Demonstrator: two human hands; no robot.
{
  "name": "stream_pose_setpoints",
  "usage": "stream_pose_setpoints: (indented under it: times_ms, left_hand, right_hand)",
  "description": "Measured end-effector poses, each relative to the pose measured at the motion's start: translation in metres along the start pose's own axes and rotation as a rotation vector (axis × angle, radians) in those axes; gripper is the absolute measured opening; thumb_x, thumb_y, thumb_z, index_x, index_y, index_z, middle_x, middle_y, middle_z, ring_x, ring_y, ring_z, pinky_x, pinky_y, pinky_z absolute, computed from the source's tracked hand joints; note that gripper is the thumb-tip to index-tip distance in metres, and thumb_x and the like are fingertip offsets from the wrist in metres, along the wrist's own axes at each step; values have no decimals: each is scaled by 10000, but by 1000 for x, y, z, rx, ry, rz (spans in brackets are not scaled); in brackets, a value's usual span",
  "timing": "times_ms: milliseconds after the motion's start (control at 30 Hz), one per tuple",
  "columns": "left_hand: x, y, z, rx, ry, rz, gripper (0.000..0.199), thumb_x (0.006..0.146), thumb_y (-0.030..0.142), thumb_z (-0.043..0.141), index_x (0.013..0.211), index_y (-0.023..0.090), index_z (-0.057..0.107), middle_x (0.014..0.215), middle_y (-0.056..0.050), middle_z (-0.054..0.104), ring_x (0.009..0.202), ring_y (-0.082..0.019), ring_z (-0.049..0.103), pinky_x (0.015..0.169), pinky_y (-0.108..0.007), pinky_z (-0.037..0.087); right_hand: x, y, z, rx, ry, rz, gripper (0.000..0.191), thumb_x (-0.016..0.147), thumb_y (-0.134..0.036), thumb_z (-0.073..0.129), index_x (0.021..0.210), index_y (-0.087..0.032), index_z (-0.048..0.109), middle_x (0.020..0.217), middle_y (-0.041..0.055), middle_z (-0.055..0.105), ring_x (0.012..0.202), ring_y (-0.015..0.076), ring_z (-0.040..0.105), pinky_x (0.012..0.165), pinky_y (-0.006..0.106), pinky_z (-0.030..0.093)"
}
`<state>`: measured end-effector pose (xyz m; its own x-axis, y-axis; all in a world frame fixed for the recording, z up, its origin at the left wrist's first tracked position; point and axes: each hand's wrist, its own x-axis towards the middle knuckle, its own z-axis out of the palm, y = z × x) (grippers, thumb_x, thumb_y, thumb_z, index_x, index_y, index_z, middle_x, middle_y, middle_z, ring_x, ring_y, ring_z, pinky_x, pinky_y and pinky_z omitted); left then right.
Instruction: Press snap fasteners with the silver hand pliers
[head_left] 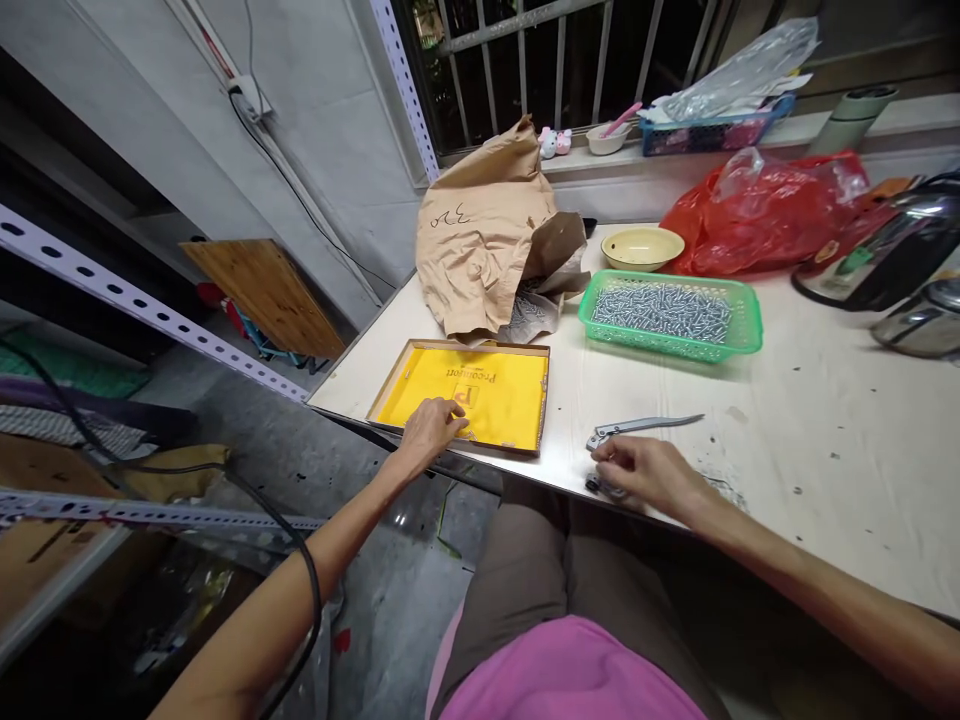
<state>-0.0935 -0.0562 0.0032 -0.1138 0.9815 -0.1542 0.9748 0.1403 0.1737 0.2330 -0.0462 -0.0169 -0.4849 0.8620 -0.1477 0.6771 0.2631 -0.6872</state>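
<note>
My left hand [435, 424] rests at the near edge of a shallow box lid with a yellow lining [502, 385], its fingers bent together over the yellow surface; whether they pinch anything is hidden. My right hand [646, 470] is at the table's front edge, fingers closed near small dark parts [595, 484] that are partly covered by it. Just beyond those fingers lies a grey metal hand tool [645, 426] with a long handle. Behind it stands a green plastic basket [742, 320] full of small metal pieces [660, 310].
A crumpled brown paper bag [480, 240] stands open behind the yellow-lined box. Farther back are a cream oval dish [643, 248], a red plastic bag [757, 220] and a shiny kettle [877, 250]. A black cable [304, 560] hangs by my left arm.
</note>
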Motion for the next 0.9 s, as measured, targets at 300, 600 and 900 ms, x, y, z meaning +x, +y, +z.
stream_pose_setpoints:
  times_ms: [300,600,900]
  left_hand:
    - [23,-14,0,21,-219,423,156,813,286,586,832,207,719,882,-56,645,957,-211,562,826,-274,417]
    - [59,-43,20,-12,-99,537,336,848,471,460,791,229,686,848,-59,666,906,-221,602,817,-302,459]
    - [37,-14,11,11,-147,551,277,910,341,428,934,183,654,900,-67,576,839,-159,561,739,-243,433]
  right_hand:
    - [61,-6,-120,241,872,-166,228,786,-347,603,919,-184,692,808,47,677,672,163,601,605,314,496]
    - [86,49,-123,-376,629,-136,342,888,-235,481,1204,-172,594,1067,99,635,985,211,583,864,364,464]
    - [-50,72,-31,-335,158,-146,336,962,-365,353,1183,-244,575,1076,60,600,867,174,626,715,282,498]
